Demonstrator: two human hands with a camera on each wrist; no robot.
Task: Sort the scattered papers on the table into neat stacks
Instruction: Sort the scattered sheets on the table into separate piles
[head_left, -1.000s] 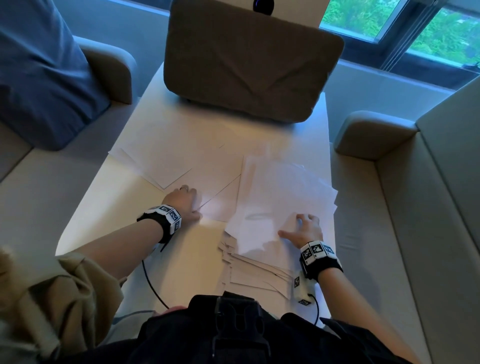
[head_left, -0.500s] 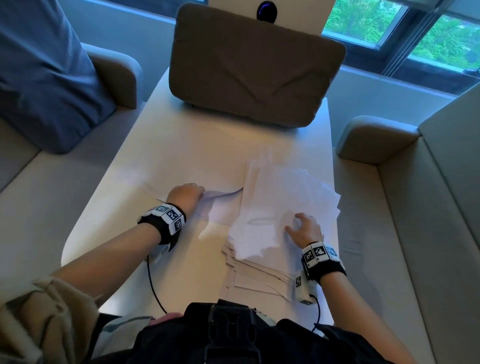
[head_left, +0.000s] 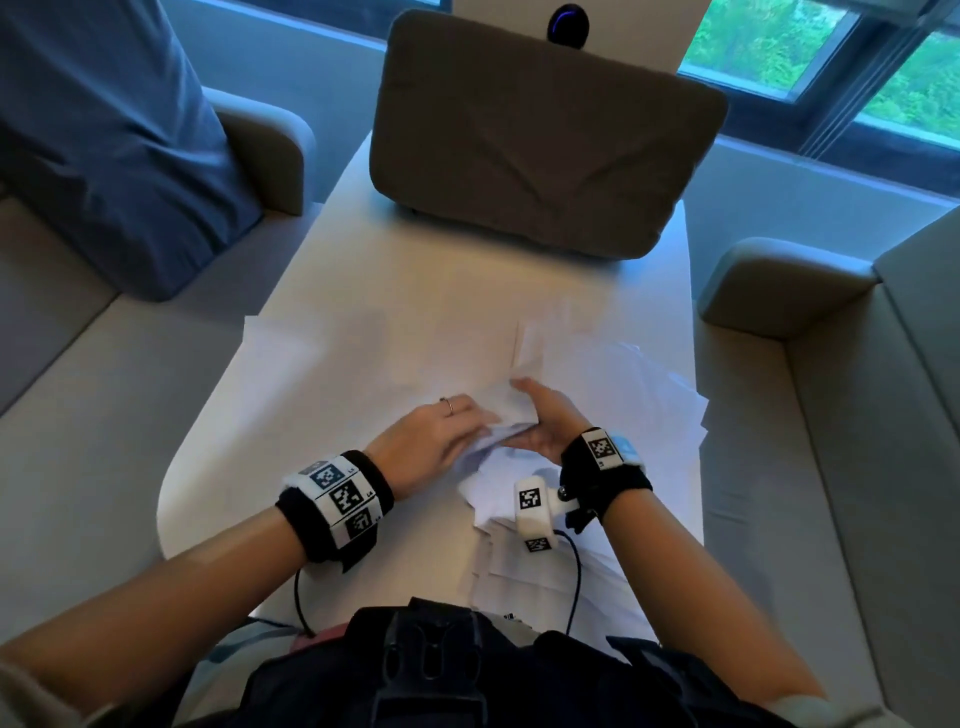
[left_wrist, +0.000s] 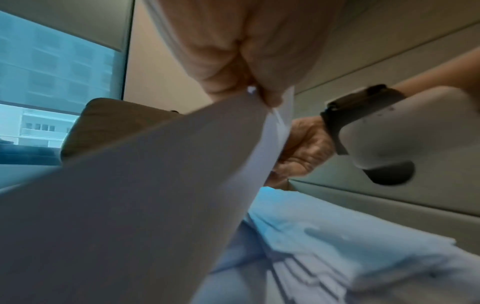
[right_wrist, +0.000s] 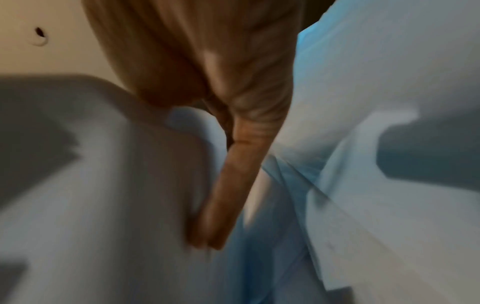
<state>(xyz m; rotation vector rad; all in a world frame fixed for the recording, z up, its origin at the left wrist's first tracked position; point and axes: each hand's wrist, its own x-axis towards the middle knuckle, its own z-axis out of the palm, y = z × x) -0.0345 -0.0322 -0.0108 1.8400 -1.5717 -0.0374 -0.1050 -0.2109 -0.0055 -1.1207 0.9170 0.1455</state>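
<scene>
Looks like office lounge / meeting nook: white table (head_left: 322, 322) w/ papers (head_left: 623, 395), grey sofas (head_left: 857, 467) both sides, cushion (head_left: 535, 130) at far end, big window (head_left: 810, 47), high-rise block (left_wrist: 52, 67) outside.

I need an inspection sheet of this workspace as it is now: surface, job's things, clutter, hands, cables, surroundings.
Surface: white table, partly covered with sheets.
Job's things: uneven paper pile on the right side; loose sheets lying flat on the left; lifted sheet between both hands.
Clutter: nothing seen.
Hands: left hand pinches the lifted sheet; right hand holds it from the other side.
Cables: black cable from the right wrist camera, over the pile.
Surroundings: brown cushion at the far end, sofas beside, window behind.
</scene>
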